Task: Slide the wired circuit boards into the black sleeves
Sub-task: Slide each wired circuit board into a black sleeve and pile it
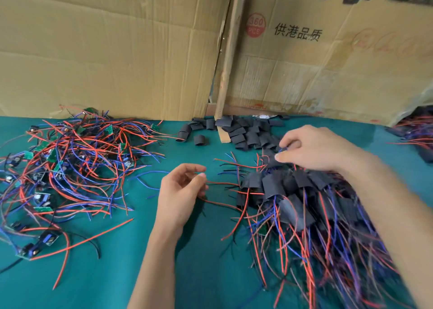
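Observation:
A tangled heap of green circuit boards (54, 155) with red, blue and black wires lies at the left of the green table. Empty black sleeves (241, 130) are piled at the back centre. At the right lies a heap of sleeved boards (288, 191) with wires trailing toward me. My right hand (314, 148) reaches over that heap, its fingers pinched on a black-sleeved board (269, 157) at the heap's far edge. My left hand (181, 191) hovers mid-table, fingers loosely curled and apart, touching thin wires; it grips nothing clearly.
Cardboard sheets (117, 51) and a wooden post (228, 58) stand as a wall behind the table (117, 273). Another bundle of wired, sleeved parts (417, 130) lies at the far right edge. A small wooden offcut (223, 135) sits among the sleeves.

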